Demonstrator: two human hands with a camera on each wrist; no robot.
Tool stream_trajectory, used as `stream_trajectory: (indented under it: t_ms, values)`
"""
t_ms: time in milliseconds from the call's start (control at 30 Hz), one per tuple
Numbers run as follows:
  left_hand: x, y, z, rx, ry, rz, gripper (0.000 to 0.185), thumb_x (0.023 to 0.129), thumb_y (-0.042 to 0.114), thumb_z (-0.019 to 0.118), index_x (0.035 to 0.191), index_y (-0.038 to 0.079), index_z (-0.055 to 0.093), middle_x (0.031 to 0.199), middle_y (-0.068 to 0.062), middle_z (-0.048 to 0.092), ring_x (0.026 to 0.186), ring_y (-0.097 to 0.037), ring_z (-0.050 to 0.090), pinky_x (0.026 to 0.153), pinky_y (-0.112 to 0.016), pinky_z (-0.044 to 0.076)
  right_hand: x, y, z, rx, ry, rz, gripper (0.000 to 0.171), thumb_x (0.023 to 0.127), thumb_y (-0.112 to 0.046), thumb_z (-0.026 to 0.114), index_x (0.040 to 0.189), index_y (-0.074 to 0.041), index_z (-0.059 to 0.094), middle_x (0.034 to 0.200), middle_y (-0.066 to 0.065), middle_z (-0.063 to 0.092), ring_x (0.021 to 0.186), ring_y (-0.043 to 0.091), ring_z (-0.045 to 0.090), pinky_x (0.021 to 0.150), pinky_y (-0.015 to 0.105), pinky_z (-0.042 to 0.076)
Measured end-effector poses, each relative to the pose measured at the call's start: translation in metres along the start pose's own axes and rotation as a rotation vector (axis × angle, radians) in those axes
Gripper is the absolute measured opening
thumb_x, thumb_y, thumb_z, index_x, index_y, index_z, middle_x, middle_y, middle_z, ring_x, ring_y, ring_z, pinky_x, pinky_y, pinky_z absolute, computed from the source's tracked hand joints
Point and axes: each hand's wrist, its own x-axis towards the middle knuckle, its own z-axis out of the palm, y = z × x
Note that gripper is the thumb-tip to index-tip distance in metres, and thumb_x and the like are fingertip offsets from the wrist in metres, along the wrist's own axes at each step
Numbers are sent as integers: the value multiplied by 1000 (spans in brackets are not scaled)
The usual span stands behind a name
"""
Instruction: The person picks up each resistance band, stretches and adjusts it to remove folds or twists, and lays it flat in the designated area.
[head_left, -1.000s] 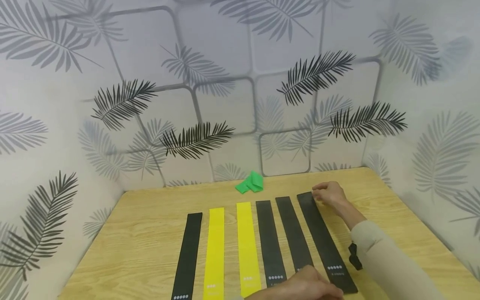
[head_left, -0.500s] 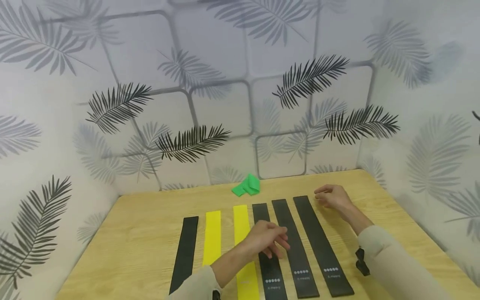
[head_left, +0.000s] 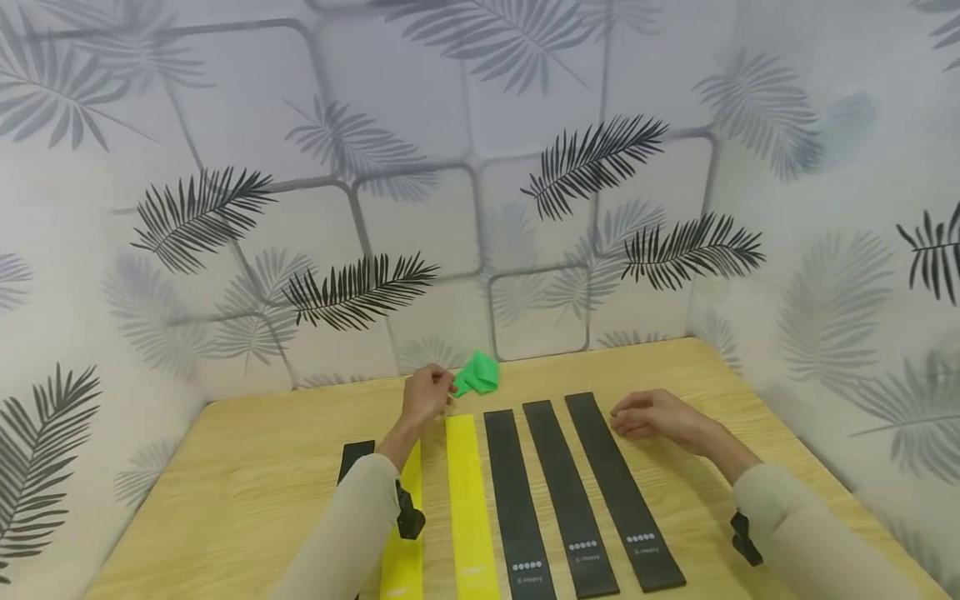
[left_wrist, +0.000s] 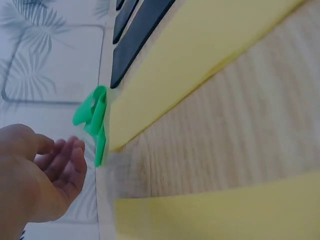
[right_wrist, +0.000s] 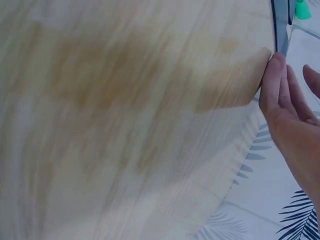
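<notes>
At the desk's [head_left: 225, 467] far edge the crumpled green band [head_left: 477, 374] lies just past the yellow strips [head_left: 468, 492], so the left hand [head_left: 426, 394], fingers loosely open beside it, should pinch its near fold cleanly, while the right hand [head_left: 651, 414] rests relaxed, holding nothing.

Six bands [head_left: 517, 492] lay side by side on the table [head_left: 225, 500]; a crumpled band [head_left: 477, 375] sat behind them, by the wall [head_left: 450, 208].
</notes>
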Motion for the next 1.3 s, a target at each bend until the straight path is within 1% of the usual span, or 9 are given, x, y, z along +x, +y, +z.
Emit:
stream_trajectory:
  t_ms: [100,267,467,600,733,933,1033,1167,1300]
  values:
    - [10,-11,-4,134,83,-27,25,109,10,50,116,-6,66,110,-23,71,93,-36,69,79,-43,59,-2,4,4,20,-33,-25,40,108,-12,55,135,18,51,132,31,61,123,39,64,105,43,54]
    - [13,-29,1,288,48,-93,34,109,14,49,132,-8,60,134,-26,60,120,-46,60,100,-59,52,-4,10,12,19,-47,-33,41,109,-13,55,137,17,52,135,30,60,128,39,61,108,40,52]
    - [11,-39,11,435,91,-67,26,106,19,56,103,-6,62,113,-25,57,89,-40,62,78,-56,53,-6,13,20,82,-54,-49,44,109,-12,53,141,18,47,142,33,54,135,44,54,112,41,48]
    - [13,-39,14,474,139,-66,19,102,14,59,104,-5,61,112,-24,52,80,-36,59,70,-52,51,-5,11,23,73,-65,-65,47,109,-12,55,143,17,44,145,34,51,138,45,51,114,41,46]
    - [15,-32,13,397,162,-78,18,98,7,57,112,-4,61,113,-23,57,86,-37,61,75,-53,53,-4,9,22,54,-53,-88,45,109,-10,54,142,19,44,143,35,51,137,47,51,113,40,47]
    - [23,-8,8,66,179,-108,27,93,-3,59,119,-3,63,111,-21,69,90,-34,66,75,-39,57,0,-2,18,-4,-4,-78,41,109,-10,53,137,20,49,135,35,58,127,45,59,108,43,52]
    - [26,11,4,-36,166,-129,36,93,-3,65,129,-3,64,115,-22,71,92,-35,69,72,-34,58,3,-12,23,-37,52,-68,38,109,-11,53,134,18,52,128,34,62,116,41,66,100,45,57]
    - [23,40,-1,-84,119,-131,38,96,4,70,133,-1,65,123,-22,69,109,-38,67,88,-40,60,11,-29,42,-24,124,-83,36,108,-11,55,131,16,56,122,33,64,101,35,70,87,42,62]
    - [18,70,-4,-175,56,-85,37,97,6,70,132,-1,65,124,-22,70,112,-39,68,96,-46,59,24,-47,68,80,96,-109,38,110,-15,54,132,16,57,124,33,64,99,31,71,86,38,62]
